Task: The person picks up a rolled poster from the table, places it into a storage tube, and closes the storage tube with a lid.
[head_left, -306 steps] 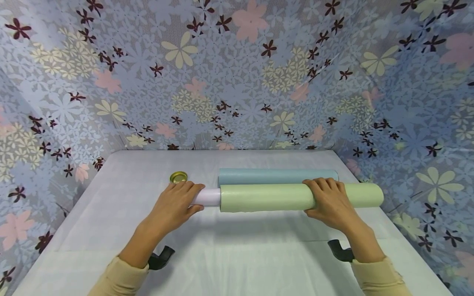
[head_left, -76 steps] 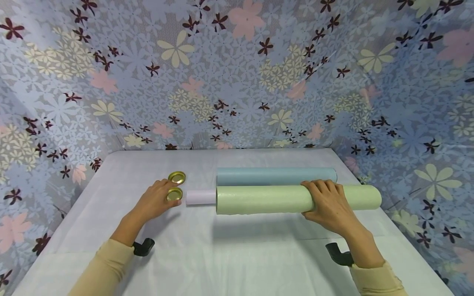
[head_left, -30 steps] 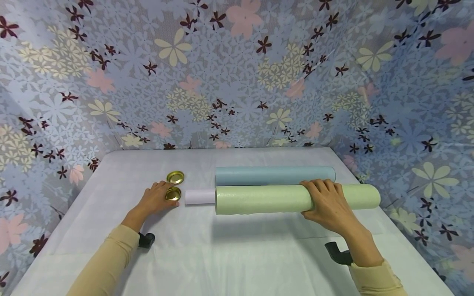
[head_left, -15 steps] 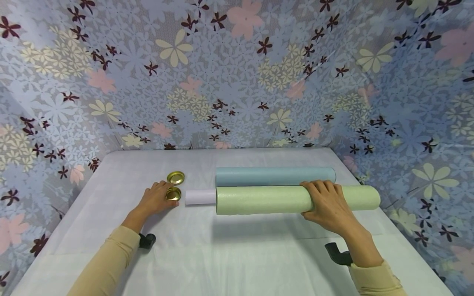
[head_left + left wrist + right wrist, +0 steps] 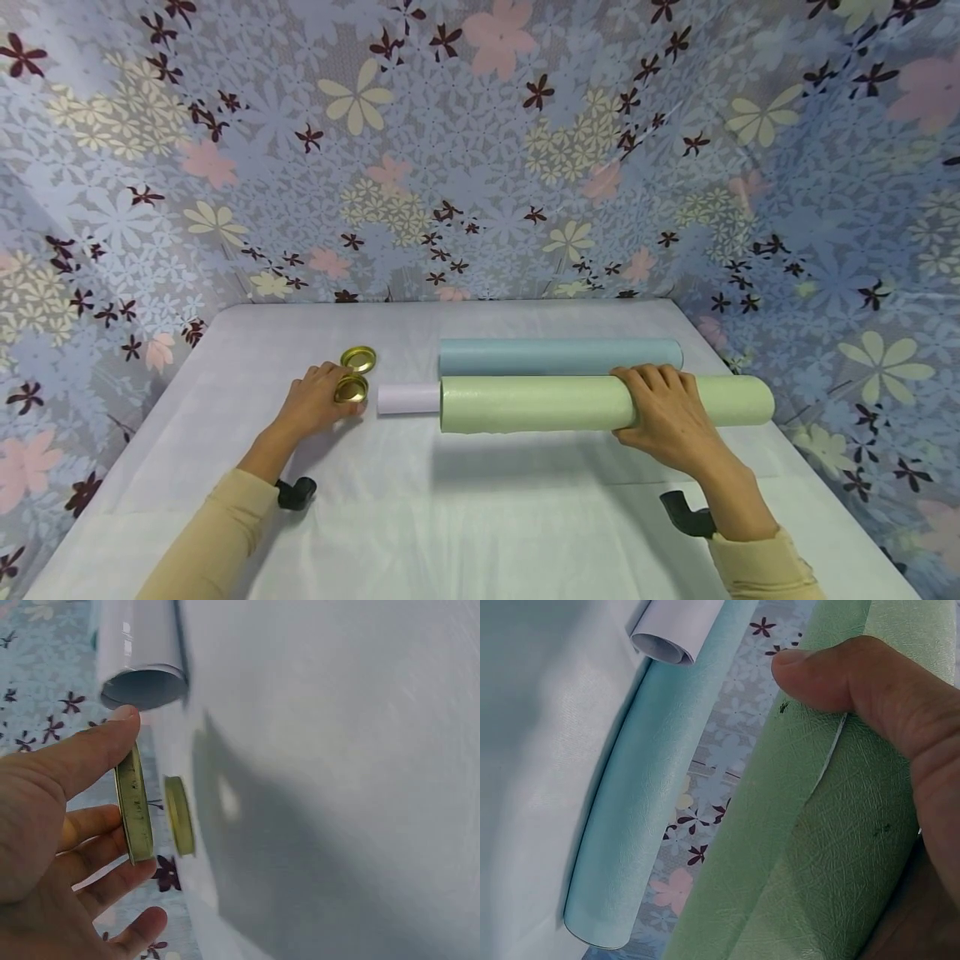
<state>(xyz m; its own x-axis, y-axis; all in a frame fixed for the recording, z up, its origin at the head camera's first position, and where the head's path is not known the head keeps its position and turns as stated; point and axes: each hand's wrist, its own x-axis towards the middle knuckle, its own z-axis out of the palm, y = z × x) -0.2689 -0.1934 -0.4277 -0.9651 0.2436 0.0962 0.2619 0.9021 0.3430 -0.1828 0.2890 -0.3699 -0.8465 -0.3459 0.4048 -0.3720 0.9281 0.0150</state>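
My left hand point(image 5: 318, 398) pinches a gold jar lid point(image 5: 134, 806) at its rim, thumb on one side and fingers on the other. In the left wrist view the lid stands apart from a second gold lid point(image 5: 178, 816), which lies on the table just behind it. My right hand point(image 5: 666, 410) grips a pale green roll point(image 5: 536, 404) from above, around its right half, and a shadow falls on the table below it. A white roll point(image 5: 407, 398) pokes out past the green roll's left end; the rest of it is hidden in the head view.
Behind the green roll a light blue roll point(image 5: 558, 357) lies along the white-covered table point(image 5: 480, 533). Floral fabric point(image 5: 480, 167) hangs at the back and both sides. Dark curved pieces point(image 5: 686, 514) sit at both wrists.
About ten seconds ago my left hand was on the white roll; since then it has moved left and taken a lid. Lately that lid has only shifted slightly. My right hand keeps its grip.
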